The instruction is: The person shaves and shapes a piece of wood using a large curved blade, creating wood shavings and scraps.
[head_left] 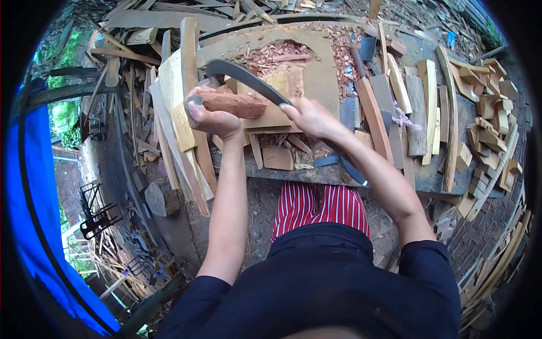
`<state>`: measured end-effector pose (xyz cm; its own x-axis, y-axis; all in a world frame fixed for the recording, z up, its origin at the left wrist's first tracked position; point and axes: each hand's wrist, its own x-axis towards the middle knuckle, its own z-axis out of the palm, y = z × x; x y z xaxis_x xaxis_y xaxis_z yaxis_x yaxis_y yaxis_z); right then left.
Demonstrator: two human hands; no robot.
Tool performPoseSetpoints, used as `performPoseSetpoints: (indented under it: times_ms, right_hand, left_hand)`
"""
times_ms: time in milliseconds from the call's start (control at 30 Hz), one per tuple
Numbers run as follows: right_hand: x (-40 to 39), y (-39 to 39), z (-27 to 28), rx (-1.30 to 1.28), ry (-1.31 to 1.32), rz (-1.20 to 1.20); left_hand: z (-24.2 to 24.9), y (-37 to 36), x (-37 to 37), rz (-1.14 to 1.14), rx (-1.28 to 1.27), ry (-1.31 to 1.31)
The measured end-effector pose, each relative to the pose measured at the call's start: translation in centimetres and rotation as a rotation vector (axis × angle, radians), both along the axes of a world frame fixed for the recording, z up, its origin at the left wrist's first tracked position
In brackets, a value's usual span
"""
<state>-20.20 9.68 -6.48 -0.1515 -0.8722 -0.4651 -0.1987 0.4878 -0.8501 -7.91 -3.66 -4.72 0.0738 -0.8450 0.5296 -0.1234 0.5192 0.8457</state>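
My left hand is closed around one end of a reddish piece of wood, whose other end points right over a pale wooden block. In my right hand is a machete with a dark curved blade; its handle is hidden in the fist. The blade slants up to the left, its tip above the left hand, and overlaps the space just over the reddish wood. Reddish shavings lie heaped on the bench behind the block.
Long wooden strips lie along the bench's right part, with a pile of cut wooden pieces at its far right. Boards lean at the left. A second blade is near the front edge. A blue tarp hangs at left.
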Motion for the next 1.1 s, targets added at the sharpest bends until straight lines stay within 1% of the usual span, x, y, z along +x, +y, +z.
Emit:
performPoseSetpoints:
  times_ms: [33, 100, 133, 200, 233, 300, 333, 400, 467, 500, 533, 567, 600, 633, 667, 700, 733, 800, 833, 867, 900, 933, 967, 1000, 1033, 1067, 1100]
  right_hand:
    - [-0.4, -0.1, 2.3, -0.057, 0.023, -0.028]
    - [0.6, 0.1, 6.0, -0.331, 0.157, -0.143]
    - [1.0, 0.5, 7.0, -0.32, 0.148, -0.128]
    - [1.6, 0.6, 8.1, -0.509, 0.194, -0.232]
    - [1.9, 0.6, 5.7, -0.508, 0.192, -0.224]
    - [2.9, 2.2, -2.8, -0.12, 0.553, 0.037]
    - [2.9, 2.9, -4.9, -0.102, 0.557, 0.028]
    - [1.8, 1.6, -5.8, -0.111, 0.57, 0.033]
    - [1.7, 2.1, -5.9, -0.035, 0.315, 0.036]
    - [0.6, 2.1, -5.4, -0.036, 0.34, 0.03]
    - [0.0, 2.0, -4.7, -0.008, 0.251, 0.022]
    - [0.0, 1.9, -3.9, 0.019, 0.142, 0.025]
    - [-0.5, 1.9, -3.2, 0.034, 0.145, 0.057]
    - [-0.9, 2.1, -4.2, 0.01, 0.118, 0.05]
    - [-1.3, 2.5, -5.1, 0.043, 0.0, 0.018]
    - [-1.6, 3.0, -5.8, 0.077, -0.117, -0.012]
    - [-1.6, 3.6, -6.7, 0.083, -0.123, -0.021]
    - [-1.9, 3.5, -7.8, 0.244, -0.674, -0.116]
    - [-1.7, 3.4, -8.5, 0.24, -0.683, -0.118]
    - [-1.3, 3.0, -8.5, 0.213, -0.604, -0.126]
    - [-0.8, 2.4, -7.7, 0.188, -0.522, -0.137]
    - [0.0, 2.1, -6.7, -0.057, -0.062, -0.144]
    - [0.1, 1.7, -5.1, -0.053, -0.067, -0.145]
    - [0.3, 1.3, -3.4, -0.193, 0.077, -0.168]
    - [0.6, 1.0, -1.7, -0.335, 0.218, -0.189]
    - [0.8, 0.9, 0.4, -0.33, 0.21, -0.186]
    - [0.9, 1.0, 2.7, -0.403, 0.223, -0.199]
  left_hand:
    - [0.1, 0.1, -0.3, -0.007, 0.007, -0.006]
    - [0.2, 0.5, -0.4, 0.092, 0.009, 0.016]
    - [0.1, 0.3, -0.1, 0.066, 0.0, -0.004]
    - [-0.2, 0.0, 0.4, 0.057, 0.057, 0.001]
    - [-0.2, -0.1, 0.6, 0.035, 0.114, 0.01]
    - [-0.2, 0.4, 0.5, 0.053, 0.097, 0.032]
    - [-0.5, 0.3, 0.9, 0.036, 0.076, 0.029]
    - [0.1, 0.1, 0.2, 0.032, -0.026, 0.01]
    - [0.0, 1.0, 0.3, 0.084, 0.041, 0.0]
    - [0.1, 0.6, -0.1, 0.089, 0.04, 0.021]
    - [-0.3, -0.1, 0.4, 0.081, 0.096, 0.052]
    - [0.1, -0.2, 0.8, 0.097, 0.089, 0.047]
    - [0.4, -0.4, 1.3, 0.01, 0.106, 0.071]
    - [0.6, -0.5, 1.3, -0.097, 0.131, 0.096]
    - [1.1, -0.4, 1.3, -0.139, 0.135, 0.152]
    - [0.3, -1.1, 2.1, -0.222, 0.082, 0.105]
    - [0.1, -1.3, 2.1, -0.241, 0.098, 0.111]
    - [0.2, -1.8, 1.5, -0.266, 0.096, 0.121]
    - [0.3, -1.7, 1.5, -0.325, 0.105, 0.153]
    - [0.5, -1.6, 1.3, -0.384, 0.114, 0.186]
    - [1.0, -1.3, 1.2, -0.392, 0.116, 0.18]
    - [1.6, -0.9, 1.0, -0.416, 0.19, 0.17]
    - [1.8, -0.6, 0.9, -0.436, 0.266, 0.16]
    - [1.2, -0.4, 1.1, -0.473, 0.208, 0.148]
    - [1.1, -0.2, 1.1, -0.465, 0.214, 0.136]
    - [1.0, 0.2, 0.8, -0.346, 0.209, 0.172]
    - [0.8, 0.5, 0.3, -0.229, 0.204, 0.214]
